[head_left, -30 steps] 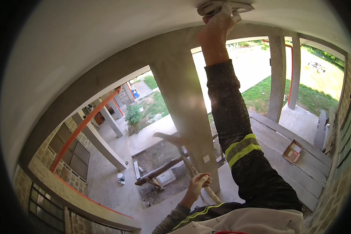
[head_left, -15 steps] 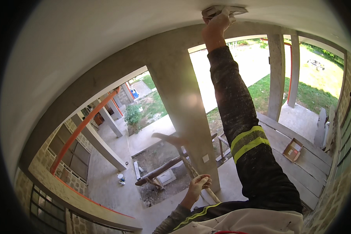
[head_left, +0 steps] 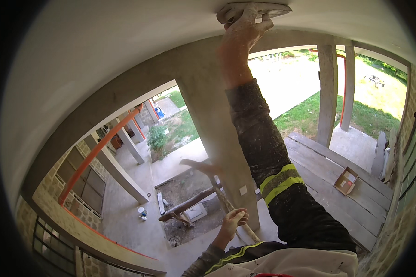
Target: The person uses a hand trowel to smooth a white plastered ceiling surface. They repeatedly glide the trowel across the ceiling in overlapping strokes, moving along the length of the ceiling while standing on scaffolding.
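High up, my right hand (head_left: 245,30) is closed on a plaster-smeared float (head_left: 277,10), which is held against the smooth pale ceiling (head_left: 125,23). My dusty dark sleeve with yellow bands (head_left: 282,180) rises beneath it. Low in the middle, my left hand (head_left: 233,224) is wrapped around a pale, rough wooden pole (head_left: 250,232), which slants up in front of a concrete column (head_left: 208,115) toward a forked upper end.
Grey planks (head_left: 337,207) lie at lower right, with an open cardboard box (head_left: 345,181) on them. Concrete posts (head_left: 327,92), orange pipes (head_left: 97,150), stone walls, a small bucket (head_left: 142,213), a dirt bed with timber, and lawns (head_left: 291,115) are around.
My right hand and the float have shifted left along the ceiling, and that forearm now leans further left. My left hand stays in about the same place on the pole.
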